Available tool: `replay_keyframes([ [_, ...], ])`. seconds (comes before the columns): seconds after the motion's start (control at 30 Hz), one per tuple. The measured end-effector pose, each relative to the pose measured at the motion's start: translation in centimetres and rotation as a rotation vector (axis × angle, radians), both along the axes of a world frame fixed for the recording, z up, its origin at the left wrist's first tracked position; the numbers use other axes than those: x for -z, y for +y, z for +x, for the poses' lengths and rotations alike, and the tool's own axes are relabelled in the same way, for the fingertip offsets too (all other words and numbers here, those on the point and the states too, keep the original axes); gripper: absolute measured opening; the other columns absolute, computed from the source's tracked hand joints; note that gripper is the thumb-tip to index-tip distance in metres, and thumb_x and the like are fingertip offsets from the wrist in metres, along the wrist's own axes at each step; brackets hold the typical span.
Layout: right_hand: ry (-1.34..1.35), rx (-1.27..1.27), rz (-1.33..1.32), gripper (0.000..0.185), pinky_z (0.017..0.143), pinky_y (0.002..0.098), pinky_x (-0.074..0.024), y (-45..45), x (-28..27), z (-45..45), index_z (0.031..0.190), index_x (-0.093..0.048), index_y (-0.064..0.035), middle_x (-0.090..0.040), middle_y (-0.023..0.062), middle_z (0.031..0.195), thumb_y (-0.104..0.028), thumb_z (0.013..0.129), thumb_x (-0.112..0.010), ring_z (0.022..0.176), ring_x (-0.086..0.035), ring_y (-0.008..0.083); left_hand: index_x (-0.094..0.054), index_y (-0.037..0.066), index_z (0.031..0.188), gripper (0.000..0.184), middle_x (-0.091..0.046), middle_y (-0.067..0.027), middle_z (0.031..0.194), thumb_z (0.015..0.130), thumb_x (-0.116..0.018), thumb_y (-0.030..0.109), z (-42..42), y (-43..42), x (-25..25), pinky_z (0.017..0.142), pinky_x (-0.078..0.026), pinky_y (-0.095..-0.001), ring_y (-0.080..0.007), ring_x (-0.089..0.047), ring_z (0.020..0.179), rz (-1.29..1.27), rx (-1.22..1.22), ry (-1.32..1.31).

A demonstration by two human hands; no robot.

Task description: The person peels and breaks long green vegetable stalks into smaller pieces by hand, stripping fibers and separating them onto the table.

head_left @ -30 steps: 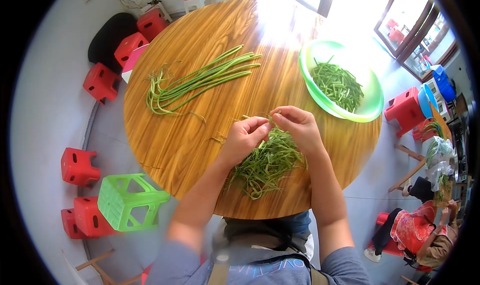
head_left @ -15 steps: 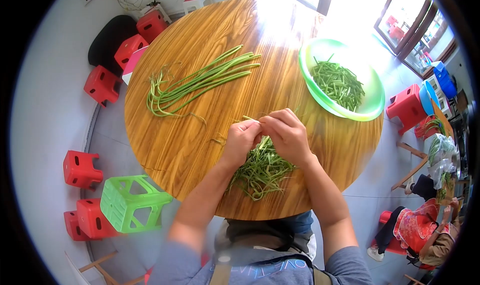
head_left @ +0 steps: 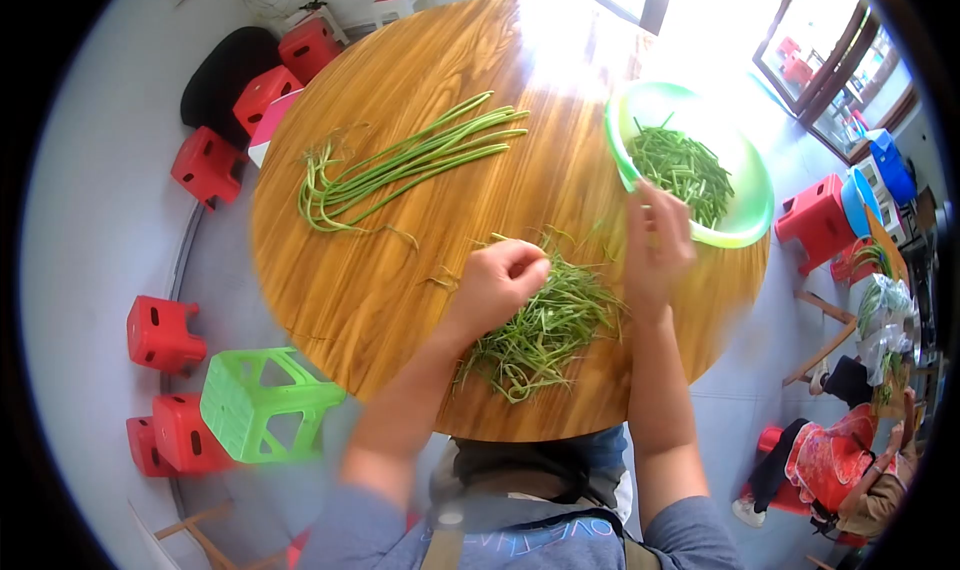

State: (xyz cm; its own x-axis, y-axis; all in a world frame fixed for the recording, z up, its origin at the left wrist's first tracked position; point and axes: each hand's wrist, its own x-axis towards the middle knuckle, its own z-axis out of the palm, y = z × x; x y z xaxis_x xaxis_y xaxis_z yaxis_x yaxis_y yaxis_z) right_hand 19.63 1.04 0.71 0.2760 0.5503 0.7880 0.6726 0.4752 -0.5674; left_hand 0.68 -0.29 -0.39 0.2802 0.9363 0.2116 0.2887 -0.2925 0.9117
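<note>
My left hand [head_left: 503,282] is closed in a pinch above a heap of thin green strips and trimmings [head_left: 545,335]. A short bit of green stem shows just behind its knuckles. My right hand [head_left: 660,242] is at the near rim of the green plastic bowl [head_left: 748,232], fingers curled and slightly blurred; what they hold, if anything, is hidden. Cut green stem pieces [head_left: 685,175] lie piled inside the bowl. To the left, a bundle of long green stems [head_left: 420,160] lies on the round wooden table [head_left: 350,280], curled at its left end.
Red plastic stools [head_left: 165,332] and a green stool [head_left: 245,405] stand left of the table. At the right, a seated person in a red patterned apron [head_left: 830,460] is beside another table with greens and plastic bags [head_left: 885,305]. Glass doors [head_left: 815,45] are at the back right.
My hands have parted. The right one has moved right and forward from above the heap to the bowl's rim; the left has stayed near the heap, still pinched.
</note>
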Motion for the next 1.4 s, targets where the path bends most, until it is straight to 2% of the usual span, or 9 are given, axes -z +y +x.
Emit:
replay_keyframes([
  [0.13, 0.079, 0.336, -0.111, 0.042, 0.078, 0.0354, -0.047, 0.0, -1.7, 0.9, 0.124, -0.051, -0.0044, -0.051, 0.017, 0.118, -0.006, 0.082, -0.061, 0.101, -0.053, 0.0238, -0.066, 0.005, 0.091, 0.022, -0.061, -0.0079, 0.088, 0.078, -0.065, 0.022, 0.5, -0.5, 0.6, 0.061, -0.043, -0.0298, -0.0204, -0.059, 0.074, 0.176, -0.046, 0.227],
  [0.23, 0.033, 0.343, -0.064, 0.054, 0.083, 0.0367, -0.0437, 0.3, -1.2, 0.8, 0.133, -0.04, -0.0052, -0.041, 0.0184, 0.128, -0.007, 0.083, -0.061, 0.109, -0.047, 0.0248, -0.064, 0.007, 0.102, 0.03, -0.06, -0.0083, 0.104, 0.081, -0.063, 0.03, 0.0, -0.1, 0.6, 0.075, -0.048, -0.034, -0.0234, -0.059, 0.087, 0.312, -0.048, 0.335],
  [0.43, -0.043, 0.057, -0.095, 0.047, 0.072, 0.0306, -0.0462, 0.6, 1.2, -1.0, 0.127, -0.044, -0.0012, -0.048, 0.0143, 0.117, -0.008, 0.083, -0.061, 0.087, -0.053, 0.0196, -0.064, 0.002, 0.094, 0.026, -0.06, -0.0136, 0.097, 0.083, -0.06, 0.024, -0.4, 1.0, -0.5, 0.08, -0.046, -0.0359, -0.0283, -0.058, 0.091, 0.093, -0.223, 0.141],
  [0.57, -0.07, -0.026, -0.14, 0.047, 0.073, 0.0302, -0.0466, 0.6, 1.8, -1.8, 0.126, -0.044, 0.0, -0.049, 0.014, 0.114, -0.008, 0.083, -0.061, 0.086, -0.053, 0.0195, -0.062, -0.001, 0.099, 0.027, -0.061, -0.0161, 0.098, 0.085, -0.057, 0.022, -2.5, 4.9, 0.5, 0.079, -0.048, -0.0373, -0.0291, -0.059, 0.089, 0.172, -0.381, 0.255],
  [0.73, -0.061, -0.062, -0.208, 0.047, 0.076, 0.0321, -0.0466, 0.8, 2.6, -1.8, 0.126, -0.044, -0.0002, -0.049, 0.0136, 0.112, -0.008, 0.083, -0.061, 0.086, -0.052, 0.0204, -0.061, 0.001, 0.098, 0.027, -0.058, -0.0157, 0.101, 0.082, -0.059, 0.022, -6.3, 11.2, 3.4, 0.083, -0.044, -0.0421, -0.0302, -0.056, 0.095, 0.254, -0.583, 0.66],
  [0.97, -0.064, -0.09, -0.251, 0.044, 0.073, 0.0319, -0.0474, 1.1, 3.1, -1.5, 0.125, -0.046, -0.0017, -0.052, 0.0122, 0.106, -0.011, 0.084, -0.06, 0.081, -0.054, 0.0198, -0.058, 0.004, 0.093, 0.021, -0.058, -0.0119, 0.096, 0.084, -0.058, 0.023, -6.9, 11.9, 4.8, 0.077, -0.043, -0.0443, -0.0286, -0.053, 0.097, 0.266, -0.484, 0.941],
  [1.07, -0.04, -0.126, -0.294, 0.041, 0.069, 0.0291, -0.0471, 1.1, 3.4, -1.5, 0.126, -0.047, -0.0045, -0.056, 0.0099, 0.101, -0.01, 0.086, -0.058, 0.079, -0.056, 0.0171, -0.056, 0.004, 0.086, 0.015, -0.058, -0.0115, 0.092, 0.087, -0.054, 0.02, -6.2, 10.9, 4.2, 0.073, -0.042, -0.0432, -0.029, -0.055, 0.091, 0.347, -0.349, 0.917],
  [1.17, 0.036, -0.163, -0.381, 0.038, 0.068, 0.0268, -0.0466, 1.4, 3.8, -1.0, 0.126, -0.048, -0.0061, -0.059, 0.009, 0.094, -0.008, 0.088, -0.055, 0.077, -0.057, 0.0148, -0.052, 0.005, 0.083, 0.013, -0.057, -0.013, 0.089, 0.088, -0.051, 0.017, -4.8, 9.8, 3.8, 0.069, -0.042, -0.0428, -0.0303, -0.056, 0.083, 0.246, -0.288, 0.669],
  [1.4, 0.228, -0.211, -0.29, 0.025, 0.067, 0.0283, -0.0475, 1.5, 3.0, -1.5, 0.114, -0.056, -0.0019, -0.061, 0.0113, 0.088, -0.007, 0.091, -0.051, 0.074, -0.058, 0.0178, -0.05, 0.002, 0.085, 0.011, -0.058, -0.0117, 0.069, 0.09, -0.046, 0.011, -2.3, 3.3, -2.8, 0.061, -0.043, -0.035, -0.0254, -0.056, 0.064, -0.178, 0.044, 0.33],
])
